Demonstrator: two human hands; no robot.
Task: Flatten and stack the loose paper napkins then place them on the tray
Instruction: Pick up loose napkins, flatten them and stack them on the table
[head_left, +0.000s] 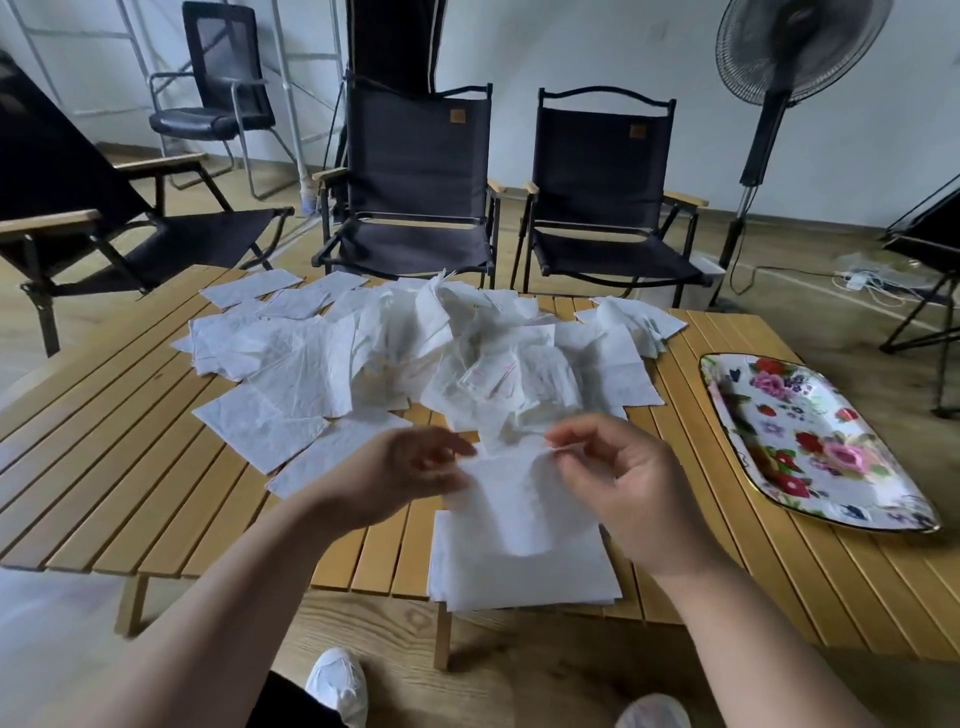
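wooden table (130, 467) | left hand (410, 467), right hand (628, 488) pinch napkin (519, 499) corners | above stack (524, 582)

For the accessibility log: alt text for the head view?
The left hand and right hand pinch one napkin by its top edge above a flat stack at the table's near edge. Loose napkins lie heaped farther back; a floral tray sits to the right.

Bare forearms, uncovered from near frame edge to wrist. Bare left hand (400, 470) and right hand (623, 488). At near centre-left, a white shoe (337, 686) with a textured upper, detail blurred. At near right, a second white shoe (652, 712), toe only in view. Left of the first shoe, a black garment (291, 701), type indeterminate.
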